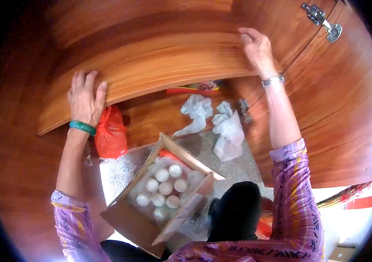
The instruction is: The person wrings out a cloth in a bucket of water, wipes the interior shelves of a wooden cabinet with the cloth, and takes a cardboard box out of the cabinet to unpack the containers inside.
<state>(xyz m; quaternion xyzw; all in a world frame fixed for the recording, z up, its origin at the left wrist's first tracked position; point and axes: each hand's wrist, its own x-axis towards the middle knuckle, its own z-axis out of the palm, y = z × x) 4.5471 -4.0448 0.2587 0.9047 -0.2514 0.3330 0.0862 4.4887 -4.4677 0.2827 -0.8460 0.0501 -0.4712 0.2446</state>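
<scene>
My left hand (85,97) lies over the left front of a wooden cabinet shelf (160,59), its fingers spread. A green bangle (82,127) circles that wrist. Just below the hand, a red plastic bag (111,133) hangs or stands under the shelf's edge; its contents are hidden. My right hand (256,48) is over the shelf's right end, fingers loosely bent and apart, with nothing visible in them. A silver-coloured bracelet or watch band (273,81) is on the right wrist.
An open cardboard box (136,181) on the floor holds several jars or bottles with pale round tops (165,188). Crumpled whitish plastic bags (228,133) lie at the cabinet's lower opening. The right cabinet door (334,109) stands open, with a metal hinge (323,22).
</scene>
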